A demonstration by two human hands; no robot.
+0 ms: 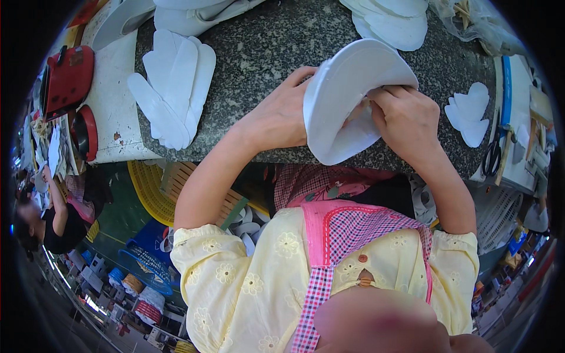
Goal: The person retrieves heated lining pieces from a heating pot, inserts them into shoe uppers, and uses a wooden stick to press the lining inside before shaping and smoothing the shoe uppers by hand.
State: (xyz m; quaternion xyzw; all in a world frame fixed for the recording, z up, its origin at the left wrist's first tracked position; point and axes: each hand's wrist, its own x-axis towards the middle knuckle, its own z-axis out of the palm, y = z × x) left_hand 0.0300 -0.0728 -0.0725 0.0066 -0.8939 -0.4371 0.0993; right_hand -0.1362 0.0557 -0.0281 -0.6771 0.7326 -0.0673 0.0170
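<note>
A white, curved, hollow piece (332, 97), like a shoe upper with a wide bent rim, is held up over the near edge of the stone tabletop. My left hand (279, 115) grips it from the left, with most of the fingers hidden behind it. On its right side my right hand (408, 120) is closed, the fingers curled into the opening and pinching the inner edge. What the fingertips touch inside is partly hidden. White insole-shaped pieces (176, 88) lie fanned out to the left of my left arm.
More white pieces lie at the far right (391, 23), beside small white pieces (469, 115). Black-handled scissors (493, 156) are at the right edge. A red box-like device (69, 82) stands left. Yellow basket (144, 191) below the table; another person (53, 215) works far left.
</note>
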